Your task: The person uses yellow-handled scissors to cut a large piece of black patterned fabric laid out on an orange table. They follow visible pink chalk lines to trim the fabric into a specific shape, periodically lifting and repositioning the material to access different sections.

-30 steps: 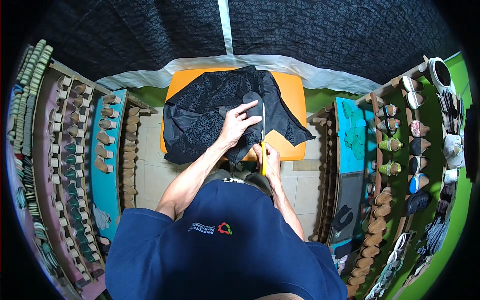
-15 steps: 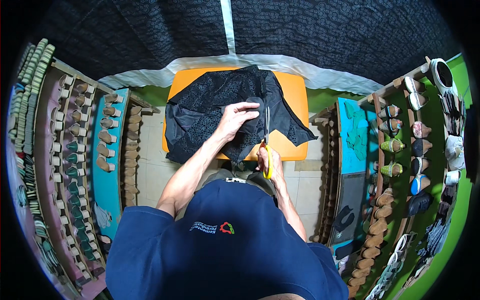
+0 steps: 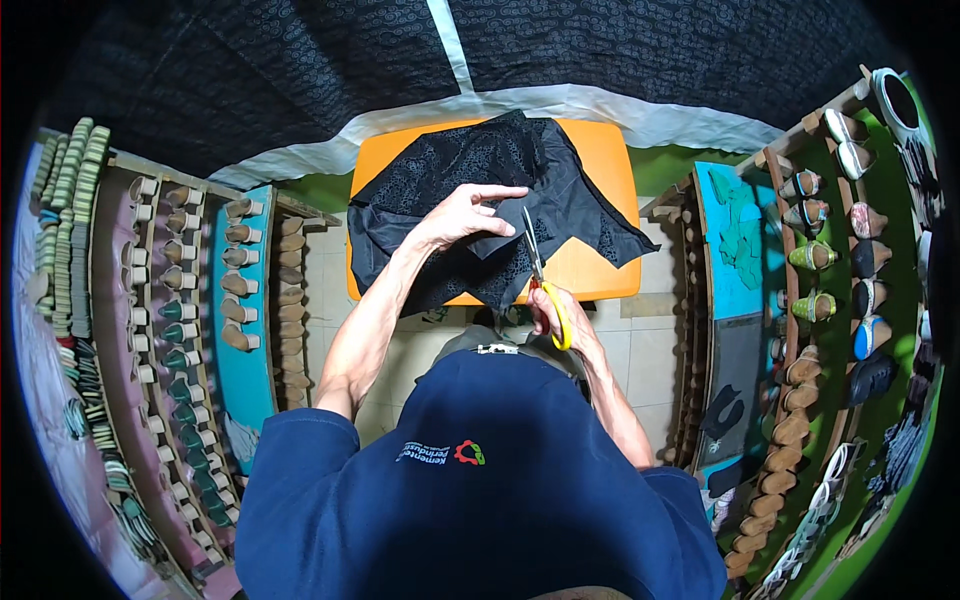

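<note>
A piece of black patterned fabric (image 3: 450, 175) lies spread over an orange table (image 3: 605, 160). My left hand (image 3: 462, 215) rests on the cloth near its middle, fingers pinching a fold, index finger pointing right. My right hand (image 3: 560, 315) grips yellow-handled scissors (image 3: 538, 270) at the table's near edge. Their blades point away from me into the fabric, just right of my left hand.
Wooden racks of shoe lasts and soles (image 3: 180, 290) stand to my left. Shelves with shoes and heels (image 3: 830, 260) line the right, with a teal panel (image 3: 735, 240) beside the table. A dark patterned cloth wall (image 3: 600, 40) hangs behind. Tiled floor (image 3: 320, 290) shows beside the table.
The scissors have advanced farther into the fabric, blades now reaching up beside my left hand. My left hand shifted slightly, index finger now extended right over the fold.
</note>
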A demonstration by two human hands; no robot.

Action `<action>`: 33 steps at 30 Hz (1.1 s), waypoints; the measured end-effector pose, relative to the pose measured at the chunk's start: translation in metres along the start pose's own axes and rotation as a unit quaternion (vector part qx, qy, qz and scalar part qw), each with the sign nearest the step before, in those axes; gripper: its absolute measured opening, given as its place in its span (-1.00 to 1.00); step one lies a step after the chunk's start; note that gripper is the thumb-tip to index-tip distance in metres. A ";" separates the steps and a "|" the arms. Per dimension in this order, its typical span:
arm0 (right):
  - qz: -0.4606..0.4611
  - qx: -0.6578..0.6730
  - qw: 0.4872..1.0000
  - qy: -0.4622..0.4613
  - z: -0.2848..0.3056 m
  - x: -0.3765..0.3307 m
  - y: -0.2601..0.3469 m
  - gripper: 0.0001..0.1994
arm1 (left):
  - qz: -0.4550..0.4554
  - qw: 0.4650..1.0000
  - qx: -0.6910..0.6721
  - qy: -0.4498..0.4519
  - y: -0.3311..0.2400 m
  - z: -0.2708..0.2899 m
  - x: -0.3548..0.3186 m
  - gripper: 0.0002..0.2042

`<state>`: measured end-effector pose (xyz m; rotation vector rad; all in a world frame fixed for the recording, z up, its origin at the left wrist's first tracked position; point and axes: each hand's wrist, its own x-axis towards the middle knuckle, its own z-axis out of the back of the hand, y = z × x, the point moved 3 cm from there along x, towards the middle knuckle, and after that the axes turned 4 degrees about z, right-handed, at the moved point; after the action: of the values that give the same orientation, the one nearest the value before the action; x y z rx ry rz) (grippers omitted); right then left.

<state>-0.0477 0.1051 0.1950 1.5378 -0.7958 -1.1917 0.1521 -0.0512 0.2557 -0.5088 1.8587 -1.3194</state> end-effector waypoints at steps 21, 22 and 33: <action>-0.030 0.059 0.998 -0.014 0.004 0.002 -0.003 -0.50 | 0.009 1.000 0.023 0.020 -0.007 -0.008 0.002 -0.33; -0.030 0.061 0.998 -0.018 0.004 0.001 0.001 -0.51 | 0.012 0.999 0.021 0.021 -0.006 -0.007 0.003 -0.33; -0.045 0.084 0.995 -0.033 0.003 0.001 0.000 -0.54 | 0.010 1.000 -0.006 0.022 -0.004 -0.006 0.004 -0.34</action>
<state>-0.0505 0.1034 0.1944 1.6942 -0.8982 -1.2742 0.1449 -0.0522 0.2588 -0.4698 1.9038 -1.3178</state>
